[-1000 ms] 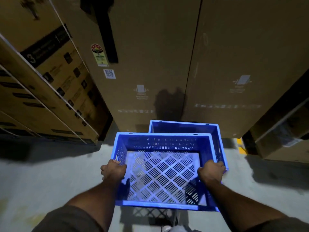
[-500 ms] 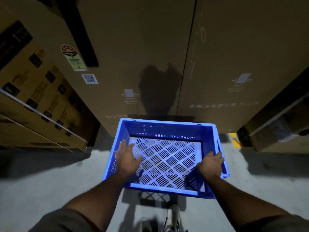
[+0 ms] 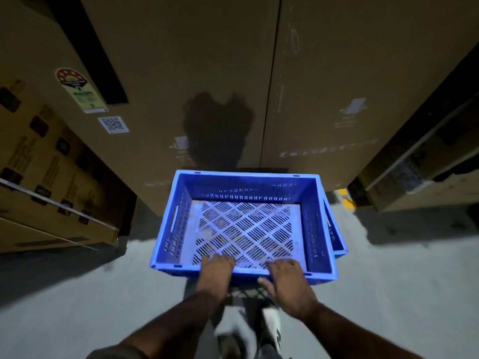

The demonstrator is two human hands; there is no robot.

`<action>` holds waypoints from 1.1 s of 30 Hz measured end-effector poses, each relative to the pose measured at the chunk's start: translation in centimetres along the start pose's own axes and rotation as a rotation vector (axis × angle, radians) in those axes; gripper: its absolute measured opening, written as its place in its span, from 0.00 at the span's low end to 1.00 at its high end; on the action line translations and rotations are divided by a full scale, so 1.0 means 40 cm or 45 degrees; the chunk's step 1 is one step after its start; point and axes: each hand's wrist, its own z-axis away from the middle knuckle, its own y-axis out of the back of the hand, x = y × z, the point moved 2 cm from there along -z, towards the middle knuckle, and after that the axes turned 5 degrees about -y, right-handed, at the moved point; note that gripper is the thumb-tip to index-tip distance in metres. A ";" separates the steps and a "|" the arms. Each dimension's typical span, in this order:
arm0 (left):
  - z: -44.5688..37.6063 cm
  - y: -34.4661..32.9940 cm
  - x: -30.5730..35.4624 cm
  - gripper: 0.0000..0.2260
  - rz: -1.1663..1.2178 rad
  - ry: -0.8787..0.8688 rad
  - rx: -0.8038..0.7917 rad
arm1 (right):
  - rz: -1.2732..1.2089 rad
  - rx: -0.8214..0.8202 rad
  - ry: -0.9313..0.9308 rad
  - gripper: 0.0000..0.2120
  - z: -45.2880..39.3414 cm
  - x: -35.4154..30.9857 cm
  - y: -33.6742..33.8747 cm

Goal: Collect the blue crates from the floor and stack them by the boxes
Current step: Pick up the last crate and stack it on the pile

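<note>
- At the far left, a stack of printed cardboard boxes (image 3: 51, 177) leans into view, crossed by pale strapping bands, its base on the grey floor (image 3: 64, 307).
- Just right of it stands a tall brown carton (image 3: 160, 73) with a round-topped sticker (image 3: 80, 90), a QR label (image 3: 113, 124) and a black stripe near its upper left.
- The top blue crate (image 3: 243, 224) sits in the middle of the view, directly in front of this carton and its neighbour, with its far wall close to them. Its slotted walls are blue and its pale lattice bottom is empty.
- The left hand (image 3: 216, 274) lies over the crate's near rim, left of centre, fingers curled down inside the wall. It looks like a loose hold on the rim rather than a tight clasp.
- The right hand (image 3: 287, 279) rests on the same near rim, right of centre, fingers bent over the edge and thumb pointing left along the outer face.
- Below the hands, a white shoe (image 3: 272, 325) shows on the floor, blurred.
- A second blue crate (image 3: 337, 242) lies under the top one; only its right rim sticks out, so the 2 sit slightly offset.
- A second tall carton (image 3: 363, 73) rises right of the seam.
- At the far right, more boxes (image 3: 427, 182) sit tilted, with a yellow floor mark (image 3: 343, 196) beside them.
</note>
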 end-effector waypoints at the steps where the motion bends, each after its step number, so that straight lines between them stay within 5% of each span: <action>1: -0.006 0.003 -0.018 0.15 -0.011 0.083 0.021 | 0.056 -0.001 0.037 0.20 0.008 -0.024 -0.010; 6: -0.031 0.005 -0.139 0.14 -0.076 0.323 0.161 | -0.025 -0.026 -0.082 0.17 -0.046 -0.132 -0.016; 11: -0.071 0.030 -0.183 0.13 -0.079 0.275 0.051 | -0.083 -0.053 -0.078 0.23 -0.098 -0.160 0.001; 15: -0.080 0.043 -0.146 0.12 0.004 0.243 0.043 | -0.066 -0.161 -0.135 0.18 -0.129 -0.113 0.022; 25: -0.072 0.033 0.048 0.19 0.189 0.103 0.273 | 0.039 -0.100 -0.426 0.15 -0.104 0.013 0.054; 33: -0.108 0.044 0.110 0.18 0.280 0.023 0.214 | 0.066 0.032 -0.463 0.12 -0.085 0.083 0.047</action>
